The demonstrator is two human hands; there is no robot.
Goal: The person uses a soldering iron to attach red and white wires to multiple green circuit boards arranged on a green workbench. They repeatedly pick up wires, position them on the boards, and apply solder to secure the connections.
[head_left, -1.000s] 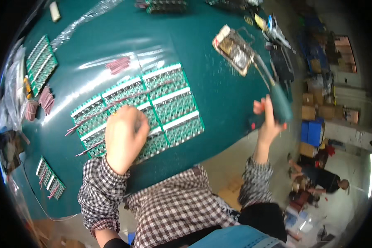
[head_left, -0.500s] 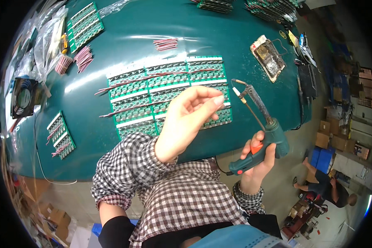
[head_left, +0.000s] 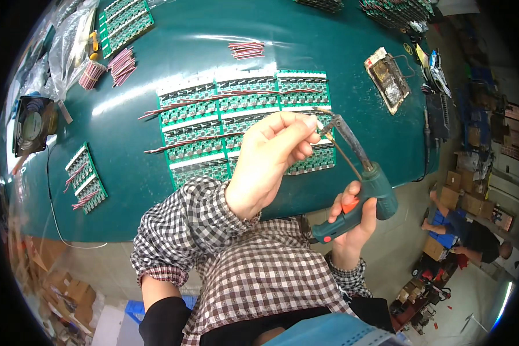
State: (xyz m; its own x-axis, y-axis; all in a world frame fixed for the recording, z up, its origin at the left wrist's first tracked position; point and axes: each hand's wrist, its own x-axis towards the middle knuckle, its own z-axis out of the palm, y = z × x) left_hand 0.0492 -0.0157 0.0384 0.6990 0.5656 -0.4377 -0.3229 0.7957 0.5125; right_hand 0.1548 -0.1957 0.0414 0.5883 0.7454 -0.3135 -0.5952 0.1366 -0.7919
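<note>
My right hand (head_left: pixel 352 230) grips a green soldering gun (head_left: pixel 379 190), its fingers by the orange trigger. The dark barrel and a thin brass-coloured feed tube reach up and left from its body. My left hand (head_left: pixel 274 151) is pinched at the white end of that tube, close to the soldering tip. What lies between thumb and forefinger is too small to make out. Beneath and beyond the left hand lies a block of green circuit boards (head_left: pixel 193 130) in rows, with red and black wires (head_left: pixel 196 105) laid across them.
A bundle of red wires (head_left: pixel 247 50) lies beyond the boards, and more wire bundles (head_left: pixel 121 66) sit left. Farther right is a worn metal tray (head_left: pixel 388 81). A small fan (head_left: pixel 34 126) and a separate board (head_left: pixel 86 179) are at left. Another person (head_left: pixel 473 230) is off to the right.
The soldering gun has moved slightly left, and its tip now meets my left fingertips. Before, a gap lay between them. The whole table view has shifted a little.
</note>
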